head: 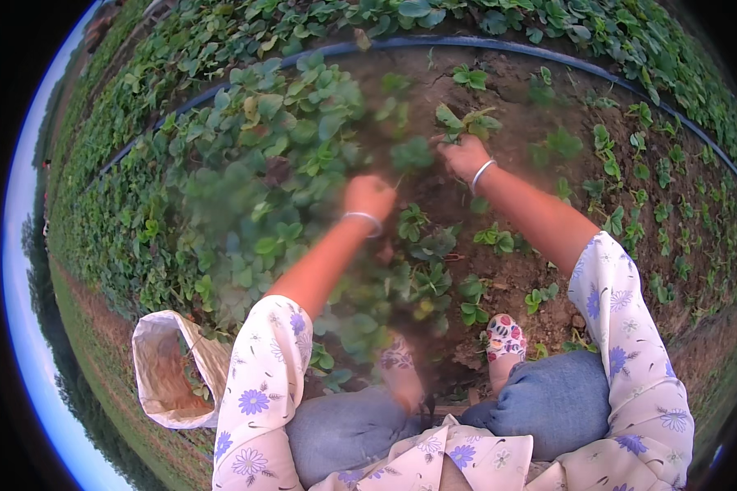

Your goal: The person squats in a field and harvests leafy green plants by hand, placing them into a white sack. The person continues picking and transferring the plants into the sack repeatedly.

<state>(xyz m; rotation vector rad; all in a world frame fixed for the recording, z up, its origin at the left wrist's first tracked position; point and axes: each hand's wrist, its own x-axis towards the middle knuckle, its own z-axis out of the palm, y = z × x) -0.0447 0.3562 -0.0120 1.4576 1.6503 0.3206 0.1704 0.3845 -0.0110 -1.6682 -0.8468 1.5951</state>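
Observation:
My right hand (464, 158), with a pale bangle at the wrist, is closed around the base of a small leafy plant (470, 123), apparently a strawberry plant. Its leaves stick out beyond my fingers. My left hand (370, 197), also wearing a bangle, is curled like a fist beside the dense leaves (307, 141). Between both hands is a blurred green leaf (411, 153), and a thin stem shows near my left fingers. Blur hides whether that hand grips the stem. Below the hands, more low plants (433, 279) grow from brown soil (503, 270).
A pale open-mouthed sack (178, 368) stands at my left, with some plant matter inside. Beyond my hands a dark hose (460, 42) curves across the bed. Sparse small plants (663, 172) cover the soil at right. My patterned shoe (506, 337) rests close to the plants.

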